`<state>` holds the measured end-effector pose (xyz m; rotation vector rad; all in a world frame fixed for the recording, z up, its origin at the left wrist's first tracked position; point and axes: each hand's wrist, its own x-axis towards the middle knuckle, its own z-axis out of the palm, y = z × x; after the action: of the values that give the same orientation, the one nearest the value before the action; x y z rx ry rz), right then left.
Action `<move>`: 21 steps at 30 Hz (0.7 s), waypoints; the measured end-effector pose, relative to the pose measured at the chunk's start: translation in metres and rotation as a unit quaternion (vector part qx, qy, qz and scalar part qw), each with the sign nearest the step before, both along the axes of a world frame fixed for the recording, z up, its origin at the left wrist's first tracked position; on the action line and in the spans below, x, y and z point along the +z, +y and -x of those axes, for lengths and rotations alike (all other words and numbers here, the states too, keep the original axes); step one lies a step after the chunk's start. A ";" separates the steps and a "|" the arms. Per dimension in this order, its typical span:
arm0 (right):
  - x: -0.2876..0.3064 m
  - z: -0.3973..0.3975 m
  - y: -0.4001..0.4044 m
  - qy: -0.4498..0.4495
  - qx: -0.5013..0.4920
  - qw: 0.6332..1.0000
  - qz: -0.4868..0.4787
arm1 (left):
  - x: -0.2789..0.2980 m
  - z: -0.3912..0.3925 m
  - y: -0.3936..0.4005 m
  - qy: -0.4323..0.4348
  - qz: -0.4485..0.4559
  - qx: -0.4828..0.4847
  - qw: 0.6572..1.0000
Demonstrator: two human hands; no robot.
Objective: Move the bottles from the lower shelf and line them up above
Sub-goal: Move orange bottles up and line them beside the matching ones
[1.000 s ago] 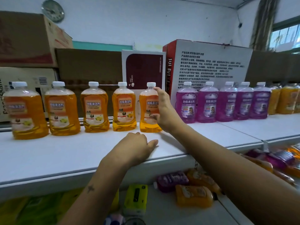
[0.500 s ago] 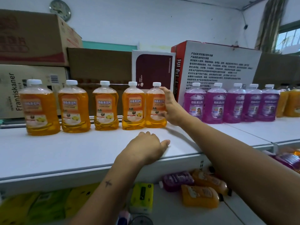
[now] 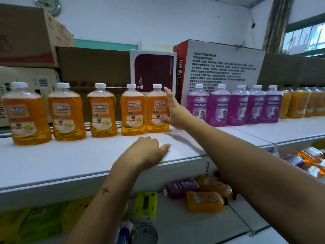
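While our left hand point(image 3: 147, 152) rests loosely curled on the upper shelf point(image 3: 70, 161), our outstretched right hand point(image 3: 173, 111) lays straight, spread fingers against the fifth orange bottle point(image 3: 156, 110).

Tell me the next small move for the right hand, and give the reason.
Probably draw the right hand back and down to the lower shelf for an orange bottle lying there. Its fingers look straight beside the fifth orange bottle, which stands upright in the row, so that one seems placed.
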<state>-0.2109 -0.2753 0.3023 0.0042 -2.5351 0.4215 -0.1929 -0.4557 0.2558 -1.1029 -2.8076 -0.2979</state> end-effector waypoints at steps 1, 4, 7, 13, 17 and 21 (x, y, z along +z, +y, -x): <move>-0.001 -0.006 -0.003 -0.010 0.013 1.000 0.015 | 0.000 0.000 0.000 0.003 -0.003 0.002 1.000; -0.007 -0.031 -0.015 -0.017 0.080 0.994 0.070 | 0.003 -0.005 -0.001 -0.007 -0.055 -0.010 0.998; -0.016 -0.076 -0.033 0.026 0.139 0.986 0.082 | 0.008 -0.014 -0.011 0.036 -0.184 -0.070 0.980; -0.074 -0.180 -0.034 0.145 0.115 0.942 0.279 | -0.020 -0.070 -0.016 0.067 -0.506 -0.170 0.843; -0.131 -0.228 -0.021 0.166 0.078 0.912 0.367 | -0.075 -0.101 0.003 0.023 -0.540 -0.217 0.813; -0.184 -0.252 0.001 0.175 0.009 0.887 0.428 | -0.131 -0.110 0.022 -0.025 -0.535 -0.214 0.817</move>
<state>0.0414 -0.2743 0.1186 -0.2106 -1.8153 1.3749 -0.0831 -0.4342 0.1249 -1.2975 -1.7554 -1.6692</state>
